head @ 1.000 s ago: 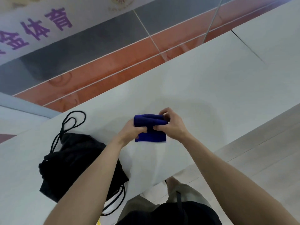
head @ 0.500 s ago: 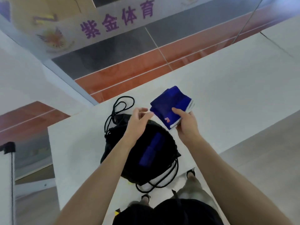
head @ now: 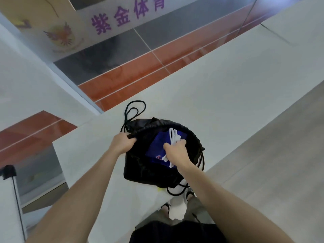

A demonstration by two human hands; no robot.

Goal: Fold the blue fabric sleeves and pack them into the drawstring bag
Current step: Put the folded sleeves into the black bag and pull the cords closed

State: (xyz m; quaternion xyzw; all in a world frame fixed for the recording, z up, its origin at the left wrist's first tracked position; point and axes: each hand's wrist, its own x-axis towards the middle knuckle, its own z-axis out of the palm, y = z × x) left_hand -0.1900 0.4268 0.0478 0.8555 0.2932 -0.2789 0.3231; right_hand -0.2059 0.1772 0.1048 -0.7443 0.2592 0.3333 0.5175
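Observation:
A black drawstring bag (head: 140, 171) lies on the white table (head: 219, 95) near its left end, its mouth pulled wide. My left hand (head: 121, 142) grips the left rim of the mouth. Inside the opening sit the folded blue fabric sleeves (head: 156, 149), with white edges showing. My right hand (head: 175, 152) is shut on them, partly inside the bag. The bag's black cords (head: 134, 109) loop out over the table's far edge, and more cord hangs off the near edge.
The table's left end is just beside the bag, and its near edge runs under my right forearm. Beyond the table lie orange and grey floor strips and a sign with purple characters (head: 128, 14). My legs and shoes (head: 177, 206) show below.
I folded the sleeves on the table, carried them left in my right hand, and now hold them inside the bag. My left hand went to the bag's rim and opened the mouth.

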